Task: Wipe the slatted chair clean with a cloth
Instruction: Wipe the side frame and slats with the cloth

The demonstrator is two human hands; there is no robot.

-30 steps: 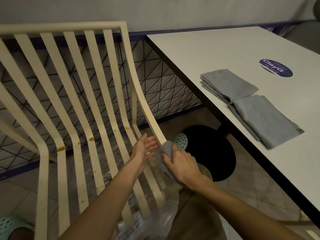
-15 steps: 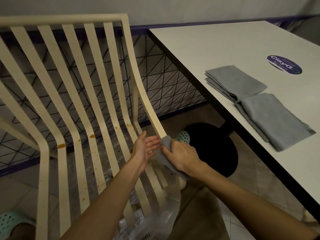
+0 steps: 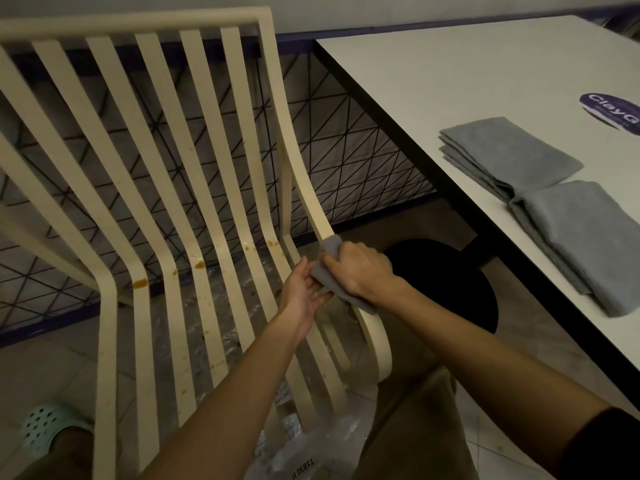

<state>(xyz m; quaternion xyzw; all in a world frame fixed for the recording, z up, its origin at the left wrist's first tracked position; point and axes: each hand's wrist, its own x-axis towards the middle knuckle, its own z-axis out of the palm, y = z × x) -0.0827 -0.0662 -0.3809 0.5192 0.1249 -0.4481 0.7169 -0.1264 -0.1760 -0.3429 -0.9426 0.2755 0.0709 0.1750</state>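
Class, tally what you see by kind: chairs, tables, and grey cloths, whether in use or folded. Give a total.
Slatted chair: 1
Table: 1
Grey cloths: 3 (1 gripped by the right hand, 2 folded on the table)
Total: 5

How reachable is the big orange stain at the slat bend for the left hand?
Probably yes: the left hand is open, and nothing stands over the slats between it and the stain.

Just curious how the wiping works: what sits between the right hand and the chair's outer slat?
A crumpled grey cloth. The right hand grips it and presses it against the outer slat, as seen in the head view.
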